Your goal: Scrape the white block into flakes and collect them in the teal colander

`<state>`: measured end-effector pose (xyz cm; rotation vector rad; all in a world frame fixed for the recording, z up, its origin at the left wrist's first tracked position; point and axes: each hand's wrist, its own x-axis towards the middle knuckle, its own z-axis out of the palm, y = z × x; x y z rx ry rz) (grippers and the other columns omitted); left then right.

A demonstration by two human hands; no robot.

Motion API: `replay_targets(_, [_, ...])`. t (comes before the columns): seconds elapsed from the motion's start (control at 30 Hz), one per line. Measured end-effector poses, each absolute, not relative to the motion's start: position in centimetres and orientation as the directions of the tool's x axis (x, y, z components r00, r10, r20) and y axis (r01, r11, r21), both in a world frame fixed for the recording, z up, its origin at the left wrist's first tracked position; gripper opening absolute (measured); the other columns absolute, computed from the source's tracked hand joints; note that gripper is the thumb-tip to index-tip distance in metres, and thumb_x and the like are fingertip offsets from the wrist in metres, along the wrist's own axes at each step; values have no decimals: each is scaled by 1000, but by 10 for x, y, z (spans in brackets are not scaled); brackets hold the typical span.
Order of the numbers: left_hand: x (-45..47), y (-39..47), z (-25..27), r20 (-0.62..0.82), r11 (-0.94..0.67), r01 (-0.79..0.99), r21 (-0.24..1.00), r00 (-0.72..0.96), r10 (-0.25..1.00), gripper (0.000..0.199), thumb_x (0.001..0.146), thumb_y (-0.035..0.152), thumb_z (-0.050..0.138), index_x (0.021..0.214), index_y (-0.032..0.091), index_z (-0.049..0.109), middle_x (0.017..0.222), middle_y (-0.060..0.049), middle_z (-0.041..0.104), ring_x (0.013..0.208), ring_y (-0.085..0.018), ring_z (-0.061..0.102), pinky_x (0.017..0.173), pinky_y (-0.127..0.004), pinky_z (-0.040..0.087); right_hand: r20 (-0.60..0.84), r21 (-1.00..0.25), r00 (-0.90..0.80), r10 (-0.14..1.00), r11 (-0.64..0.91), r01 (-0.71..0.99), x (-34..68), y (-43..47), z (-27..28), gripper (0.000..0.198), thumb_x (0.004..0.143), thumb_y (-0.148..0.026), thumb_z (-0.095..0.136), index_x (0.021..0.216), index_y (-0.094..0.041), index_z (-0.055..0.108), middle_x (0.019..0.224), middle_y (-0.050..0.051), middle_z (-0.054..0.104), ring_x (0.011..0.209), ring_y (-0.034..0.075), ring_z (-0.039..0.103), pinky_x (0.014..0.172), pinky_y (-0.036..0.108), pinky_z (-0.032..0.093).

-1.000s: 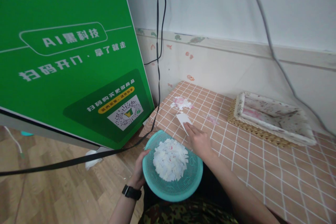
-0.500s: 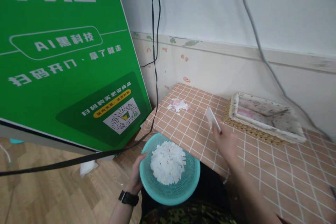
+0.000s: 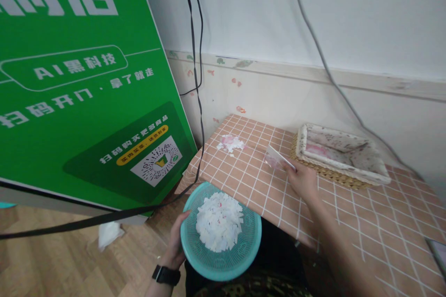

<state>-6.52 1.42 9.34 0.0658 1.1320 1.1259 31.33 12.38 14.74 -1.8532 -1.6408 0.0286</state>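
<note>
My left hand (image 3: 177, 236), with a dark watch on its wrist, is closed on the left rim of a teal plastic colander (image 3: 244, 253). A heap of torn white paper scraps (image 3: 219, 222) with a few red marks fills its middle. Over the table, my right hand (image 3: 302, 178) grips a thin, flat white card (image 3: 278, 156) by one end. Something clear and pinkish shows under the card's far end; I cannot tell whether it belongs to it. A smaller pile of white and pink paper scraps (image 3: 231, 143) lies on the table's far left corner.
A brown checked cloth covers the table (image 3: 254, 190). Against the wall stands a cloth-lined wicker basket (image 3: 329, 171) with something pink inside. A green sign panel (image 3: 87, 148) rises at the left, and a black strap (image 3: 114, 216) crosses in front. A dark-edged device (image 3: 435, 255) lies far right.
The card in my right hand has tilted flatter, and a clear pinkish part now shows below it. The view has shifted slightly. My left hand keeps its hold on the colander.
</note>
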Motion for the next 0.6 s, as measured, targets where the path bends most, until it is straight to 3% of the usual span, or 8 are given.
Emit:
replay_targets(0.23, [-63,13,87,-671,472,-679,562,-42,740,11,71,24,65,73,13,68,62,-4,70,53,-18,63,59,-30,53,365,-642,318,875,-10,766,308,117,166,45,82,-50,49,103,-17,70,74,7,71,60,21,62,57,29,43])
replay_targets(0.4, [-58,7,71,-683,471,-698,540,-35,730,13,71,26,66,75,15,68,65,-3,70,59,-19,64,61,-30,51,368,-660,126,921,163,733,283,159,187,39,84,-42,48,106,-18,68,90,8,71,74,20,64,65,28,44])
replay_targets(0.6, [-45,-5,51,-747,534,-689,491,-17,664,23,67,37,67,75,15,66,59,-4,67,56,-22,63,54,-33,48,327,-630,57,943,172,757,254,236,184,35,81,-35,50,102,-15,70,90,10,71,78,22,64,68,29,43])
